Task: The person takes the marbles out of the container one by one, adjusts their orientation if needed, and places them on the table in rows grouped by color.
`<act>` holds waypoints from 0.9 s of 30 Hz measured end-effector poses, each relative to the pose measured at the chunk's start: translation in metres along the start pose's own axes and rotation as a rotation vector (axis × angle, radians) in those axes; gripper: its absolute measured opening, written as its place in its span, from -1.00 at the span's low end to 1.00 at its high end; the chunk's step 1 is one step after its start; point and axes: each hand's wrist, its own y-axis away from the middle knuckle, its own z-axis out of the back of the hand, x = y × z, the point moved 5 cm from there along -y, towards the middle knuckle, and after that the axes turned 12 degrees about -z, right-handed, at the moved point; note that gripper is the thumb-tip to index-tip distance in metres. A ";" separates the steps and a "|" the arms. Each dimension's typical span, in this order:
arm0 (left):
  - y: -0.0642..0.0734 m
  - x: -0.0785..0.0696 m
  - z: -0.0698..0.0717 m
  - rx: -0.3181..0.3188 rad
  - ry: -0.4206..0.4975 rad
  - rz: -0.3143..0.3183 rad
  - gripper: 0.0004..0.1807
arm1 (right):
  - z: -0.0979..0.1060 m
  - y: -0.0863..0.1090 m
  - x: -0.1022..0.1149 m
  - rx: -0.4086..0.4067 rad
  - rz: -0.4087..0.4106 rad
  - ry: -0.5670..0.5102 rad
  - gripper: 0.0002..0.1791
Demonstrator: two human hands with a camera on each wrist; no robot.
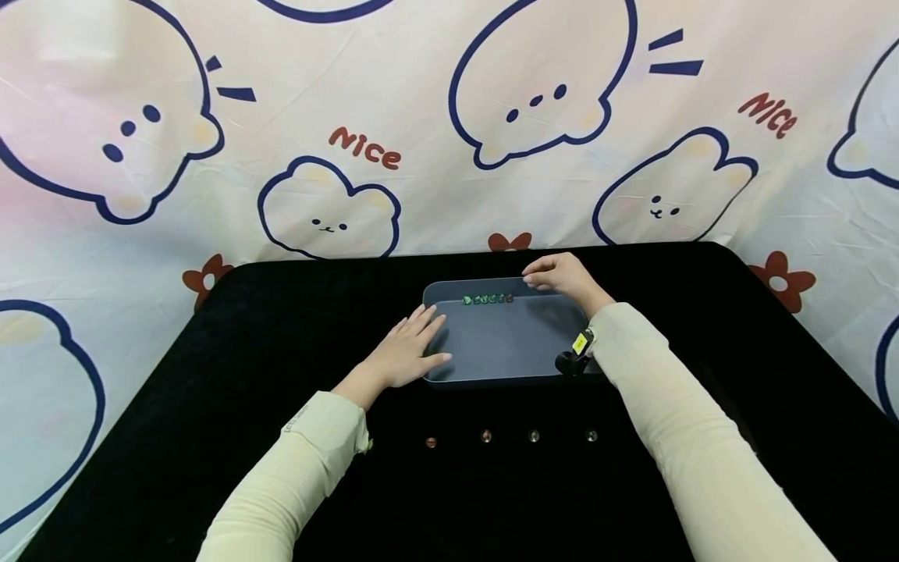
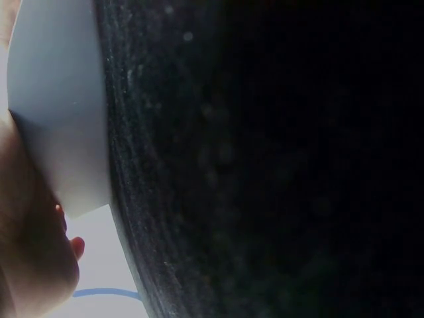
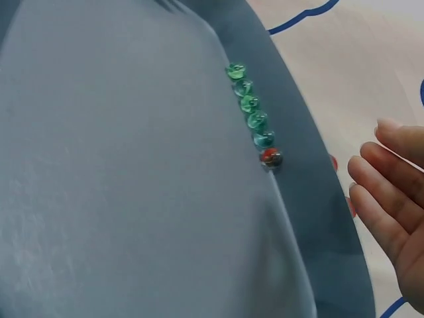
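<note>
A shallow grey tray (image 1: 502, 343) lies on the black table. Along its far wall runs a row of several green glass marbles (image 1: 484, 300), with one reddish-brown marble (image 3: 271, 158) at the right end. My left hand (image 1: 400, 351) rests at the tray's left edge, fingers spread and reaching over the rim. Over the far right rim hovers my right hand (image 1: 562, 277), to the right of the marble row. In the right wrist view its fingers (image 3: 381, 205) are loosely bent, and no marble shows between them.
Several loose marbles lie spaced out on the black cloth in front of the tray, among them a reddish one (image 1: 431, 442) and a clear one (image 1: 591, 436). Behind the table hangs a pale curtain (image 1: 435, 203) with cartoon bears. A small black wrist camera (image 1: 572, 361) overlaps the tray's right side.
</note>
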 end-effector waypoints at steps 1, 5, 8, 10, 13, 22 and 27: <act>0.000 0.000 0.000 0.003 0.000 0.002 -0.23 | -0.002 -0.001 -0.001 0.000 -0.005 0.006 -0.73; 0.000 -0.001 -0.001 0.011 -0.001 0.011 -0.24 | -0.008 -0.005 -0.003 0.000 -0.032 0.040 -0.72; 0.000 -0.001 -0.001 0.017 -0.004 0.018 -0.24 | -0.012 -0.008 -0.004 0.003 -0.051 0.053 -0.72; 0.000 -0.001 0.000 0.017 -0.004 0.016 -0.24 | -0.014 -0.011 -0.005 0.003 -0.061 0.069 -0.72; 0.000 -0.001 0.000 0.012 -0.002 0.009 -0.24 | -0.016 -0.014 -0.006 0.001 -0.069 0.097 -0.72; 0.000 0.000 0.000 0.011 0.013 0.004 -0.23 | -0.024 -0.018 -0.008 0.028 -0.059 0.246 -0.72; 0.000 0.000 0.000 0.010 0.007 0.009 -0.23 | -0.027 -0.022 -0.010 0.041 -0.054 0.291 -0.72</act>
